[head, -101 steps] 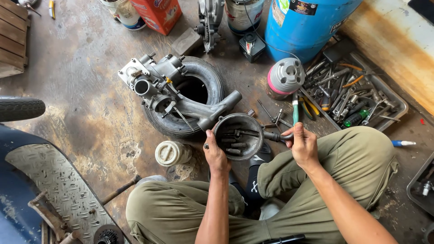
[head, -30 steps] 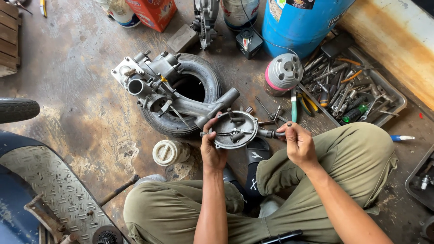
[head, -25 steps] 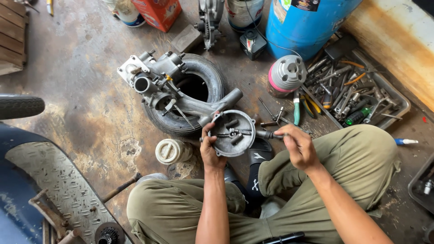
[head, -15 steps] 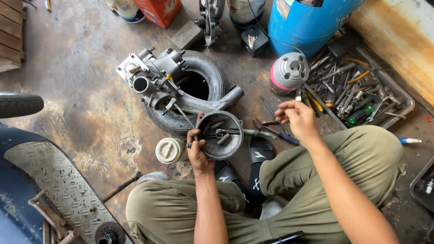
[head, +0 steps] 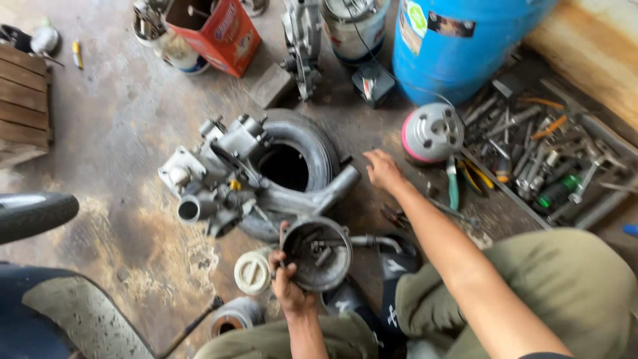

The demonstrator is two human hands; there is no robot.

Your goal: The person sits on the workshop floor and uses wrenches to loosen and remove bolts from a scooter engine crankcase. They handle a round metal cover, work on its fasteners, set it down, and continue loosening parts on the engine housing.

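Note:
My left hand [head: 287, 284] grips the rim of a round, dished metal engine part [head: 316, 254] with small pieces inside, held low in front of my knees. My right hand [head: 383, 170] stretches forward over the concrete floor, fingers loose and holding nothing, close to the grey pipe end [head: 339, 189] of an engine assembly [head: 222, 174] that rests on a small black tyre [head: 302, 149]. A green-handled screwdriver [head: 452, 189] lies on the floor right of that hand.
A tray of wrenches and pliers [head: 545, 159] sits at the right. A blue drum [head: 458, 46], a pink-rimmed metal cylinder [head: 432, 133], a red box [head: 216, 30], a white cap [head: 252, 271] and a wooden pallet [head: 23, 106] surround the spot.
My right hand let go of the green-handled tool and the round part, then reached forward over the floor. The left hand lowered the round part toward my lap.

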